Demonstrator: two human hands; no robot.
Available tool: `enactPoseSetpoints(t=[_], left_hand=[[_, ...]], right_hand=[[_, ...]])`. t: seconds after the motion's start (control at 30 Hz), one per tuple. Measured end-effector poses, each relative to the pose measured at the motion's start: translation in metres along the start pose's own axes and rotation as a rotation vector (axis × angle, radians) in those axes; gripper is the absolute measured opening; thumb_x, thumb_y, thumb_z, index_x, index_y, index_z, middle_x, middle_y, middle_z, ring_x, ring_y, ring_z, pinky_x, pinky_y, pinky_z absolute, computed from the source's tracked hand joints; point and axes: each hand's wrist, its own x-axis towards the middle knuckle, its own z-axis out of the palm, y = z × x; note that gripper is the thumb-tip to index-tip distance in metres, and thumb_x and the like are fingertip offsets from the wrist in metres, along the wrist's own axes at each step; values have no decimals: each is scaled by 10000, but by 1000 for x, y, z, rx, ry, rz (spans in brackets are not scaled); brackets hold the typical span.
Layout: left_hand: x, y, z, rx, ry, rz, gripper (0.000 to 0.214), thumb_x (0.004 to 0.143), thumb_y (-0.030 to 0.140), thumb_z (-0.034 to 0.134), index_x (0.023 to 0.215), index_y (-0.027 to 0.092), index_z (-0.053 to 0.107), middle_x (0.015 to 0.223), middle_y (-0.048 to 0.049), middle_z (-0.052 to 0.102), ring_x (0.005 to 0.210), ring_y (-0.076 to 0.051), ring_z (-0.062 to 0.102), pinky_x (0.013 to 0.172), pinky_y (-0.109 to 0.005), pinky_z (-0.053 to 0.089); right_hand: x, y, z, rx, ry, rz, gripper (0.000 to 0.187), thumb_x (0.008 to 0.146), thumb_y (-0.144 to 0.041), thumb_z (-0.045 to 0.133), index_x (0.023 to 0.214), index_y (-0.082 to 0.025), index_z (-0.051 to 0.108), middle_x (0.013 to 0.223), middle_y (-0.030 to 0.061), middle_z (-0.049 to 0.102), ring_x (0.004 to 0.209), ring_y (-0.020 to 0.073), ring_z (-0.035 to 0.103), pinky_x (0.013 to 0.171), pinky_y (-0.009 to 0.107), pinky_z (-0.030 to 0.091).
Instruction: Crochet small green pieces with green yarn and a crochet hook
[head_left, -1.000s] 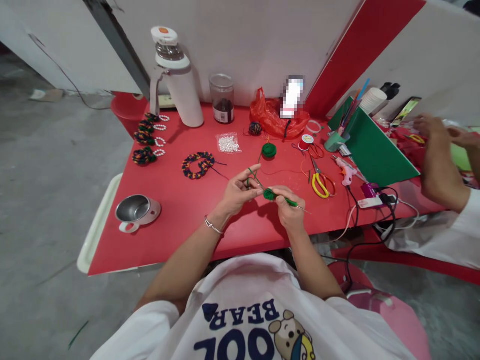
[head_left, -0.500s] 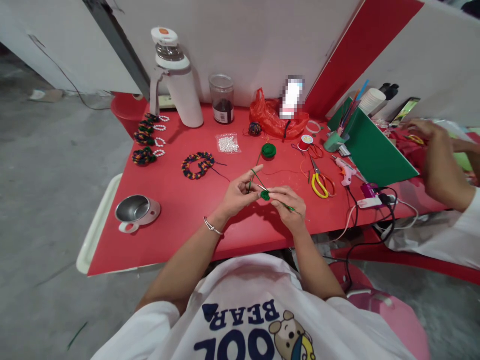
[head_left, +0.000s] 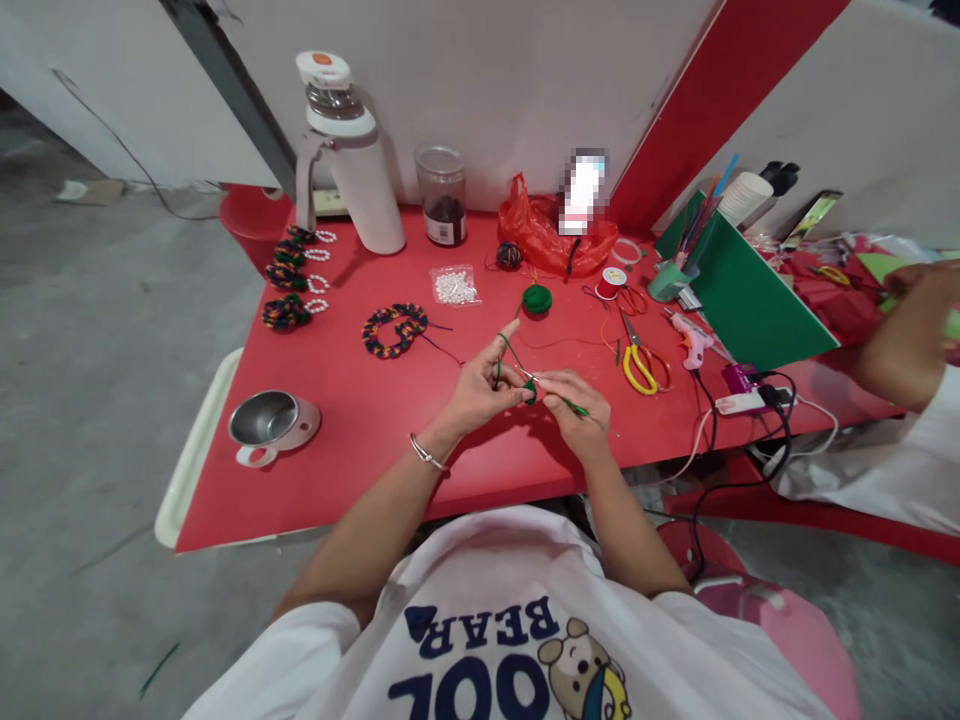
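Note:
My left hand point(head_left: 482, 382) pinches a small green crochet piece point(head_left: 530, 392), with green yarn point(head_left: 511, 350) looped over its raised index finger. My right hand point(head_left: 574, 407) grips a green-handled crochet hook point(head_left: 576, 407) whose tip meets the piece. Both hands hover just above the red table point(head_left: 360, 420). The yarn trails back to a green yarn ball point(head_left: 537, 299) lying on the table behind the hands.
On the table lie a multicoloured crochet ring point(head_left: 394, 329), a bag of white beads point(head_left: 454, 288), yellow scissors point(head_left: 638, 362), a glue gun point(head_left: 691, 342), a steel cup point(head_left: 268, 423), a white flask point(head_left: 345, 155) and a jar point(head_left: 443, 195). Another person's arm point(head_left: 907, 345) is at the right.
My hands have drawn closer together and the hook has worked further into the green piece. The other person's hands at the right have pulled back towards the frame edge.

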Motion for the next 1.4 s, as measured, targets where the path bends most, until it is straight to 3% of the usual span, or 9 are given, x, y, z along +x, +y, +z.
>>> enactPoseSetpoints(t=[0.17, 0.37, 0.5, 0.63, 0.73, 0.9, 1.17, 1.4], left_hand=[[-2, 3, -1, 59, -36, -51, 1284, 692, 208, 892, 1690, 174, 85, 703, -13, 762, 513, -89, 607, 496, -175, 355], [-3, 4, -2, 82, -77, -102, 1330, 707, 217, 880, 1685, 175, -20, 678, 0, 756, 513, -113, 639, 520, -182, 438], [0, 0, -1, 54, -69, -110, 1365, 663, 177, 901, 1689, 208, 2, 721, 3, 767, 574, -129, 686, 558, -186, 473], [2, -5, 0, 29, -3, -110, 1346, 630, 163, 925, 1691, 270, 103, 813, 6, 770, 497, -74, 626, 522, -171, 431], [4, -9, 1, -19, 17, -91, 1316, 637, 197, 933, 1687, 245, 142, 808, -1, 762, 551, -98, 661, 551, -187, 458], [5, -11, 1, -60, 3, -74, 1321, 639, 233, 936, 1686, 203, 132, 745, 4, 755, 641, -141, 704, 599, -211, 490], [4, -10, 4, 31, 71, -98, 1328, 642, 206, 919, 1690, 211, 103, 691, 19, 751, 547, -119, 655, 537, -188, 438], [3, -10, 8, 32, 99, -73, 1283, 665, 178, 874, 1691, 263, 109, 797, 17, 758, 498, -64, 586, 495, -166, 382]], right_hand=[[2, 3, -2, 76, -51, 69, 161, 907, -454, 736, 997, -374, 843, 1068, 28, 815, 1059, 246, 739, 1026, 443, 572], [2, 6, -3, 92, -84, 145, 154, 880, -446, 764, 964, -349, 848, 1010, 28, 827, 1006, 253, 756, 992, 439, 586], [3, 6, -1, 98, -10, 152, 130, 868, -423, 774, 946, -351, 849, 968, 20, 830, 958, 246, 757, 960, 426, 589], [3, 6, 1, 89, 23, 158, 128, 871, -420, 770, 944, -350, 848, 961, 18, 831, 948, 244, 746, 959, 426, 576], [2, 8, 1, 65, 19, 123, 136, 897, -401, 746, 986, -368, 843, 987, 4, 831, 956, 232, 736, 957, 416, 566], [1, 12, 4, 49, 18, 112, 138, 900, -381, 736, 989, -366, 840, 983, -4, 828, 933, 227, 730, 950, 423, 562], [4, 12, 7, 56, 57, 112, 115, 889, -375, 747, 936, -341, 846, 950, 14, 825, 930, 226, 736, 948, 413, 555], [4, 16, 10, 67, 125, 124, 186, 882, -443, 737, 930, -299, 844, 940, 30, 826, 920, 224, 744, 906, 393, 579]])
